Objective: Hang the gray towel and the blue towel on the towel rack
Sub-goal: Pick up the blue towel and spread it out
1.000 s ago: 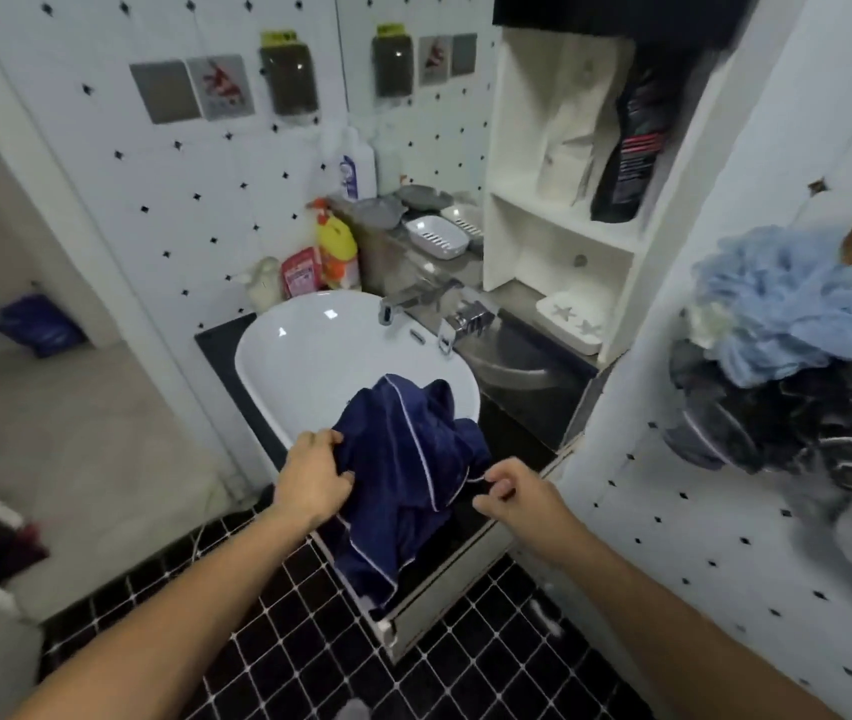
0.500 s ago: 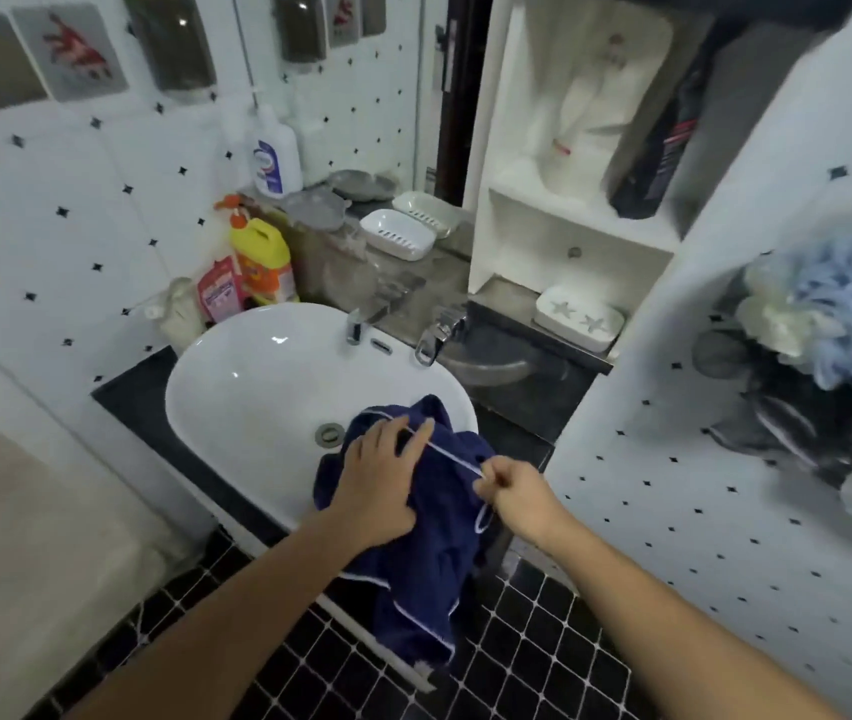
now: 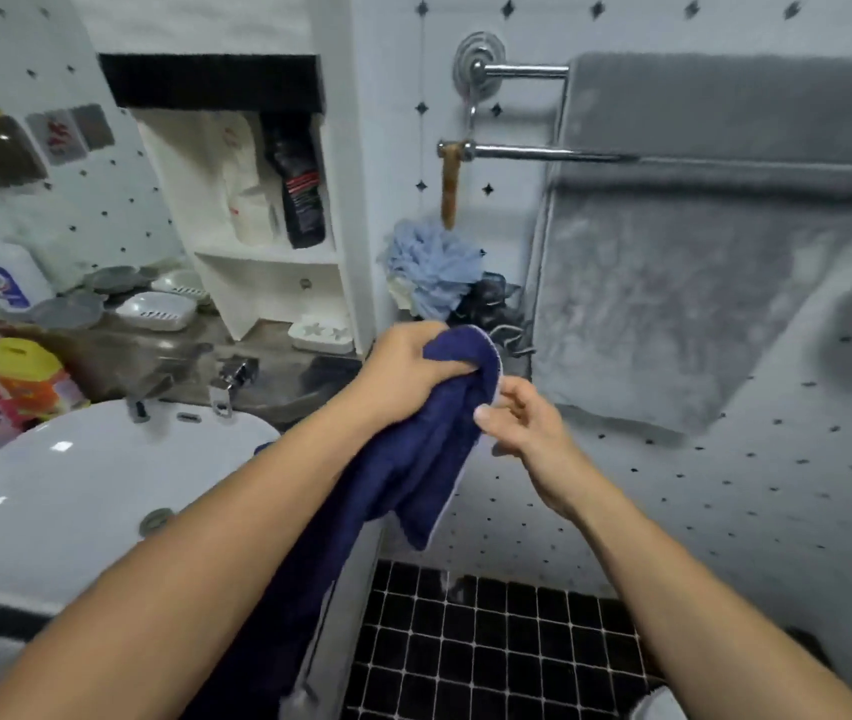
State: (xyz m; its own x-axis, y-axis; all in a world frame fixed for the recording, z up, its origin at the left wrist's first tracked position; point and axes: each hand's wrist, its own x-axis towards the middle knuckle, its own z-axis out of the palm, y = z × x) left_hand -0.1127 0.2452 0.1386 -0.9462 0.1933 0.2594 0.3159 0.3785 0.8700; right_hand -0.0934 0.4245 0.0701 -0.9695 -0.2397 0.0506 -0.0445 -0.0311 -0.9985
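Blue towel [image 3: 413, 459] hangs bunched in front of the person, lifted clear of the white sink [image 3: 75, 485] at lower left, its long tail trailing down past the left forearm toward the black tiled floor [image 3: 491, 641]. The left hand [image 3: 408, 366] has its grip closed tight around the upper fold of the cloth. The right hand [image 3: 522, 423] sits just beside it — fingers loosely curled, thumb and fingertips at the pale trimmed edge of the towel; whether they actually pinch that edge I cannot tell.

Above and to the right, the gray towel [image 3: 699, 252] is already draped over the towel rack [image 3: 517, 148], a chrome two-bar fixture on the white spotted wall. Its bare bar ends stick out to the left of the towel. A light blue bath pouf [image 3: 434, 267] hangs below the lower bar's end, just above the hands.
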